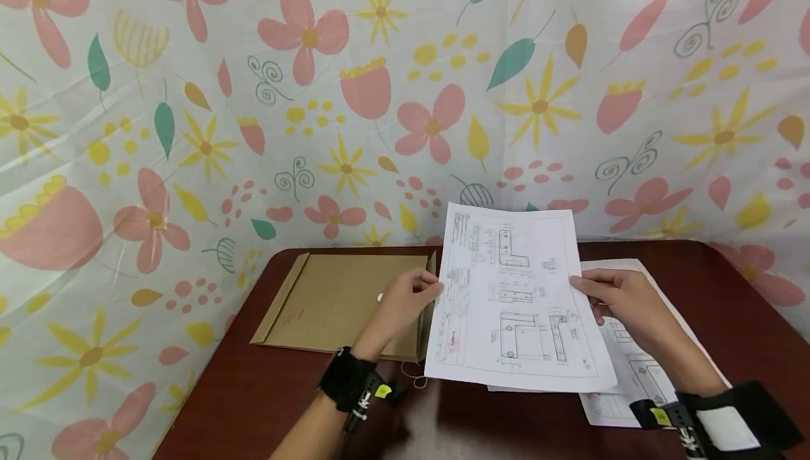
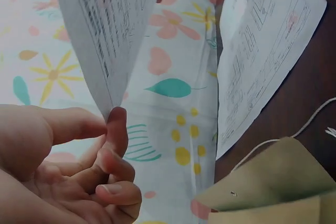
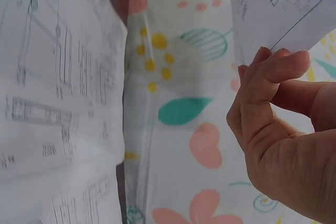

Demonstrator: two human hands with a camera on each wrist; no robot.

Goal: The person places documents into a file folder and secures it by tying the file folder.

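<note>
Head view: drawing sheet (image 1: 515,298) held raised at centre frame above the dark counter (image 1: 253,397), pinched on its left edge by the left hand (image 1: 405,302) and on its right edge by the right hand (image 1: 623,298). Left wrist view: sheet edge caught between thumb and fingertips (image 2: 116,124); right wrist view: sheet corner nipped likewise. Brown envelope (image 1: 335,302) flat on the counter at centre left, partly behind the left hand; further printed sheets (image 1: 639,375) lying at lower right beneath the held sheet.
</note>
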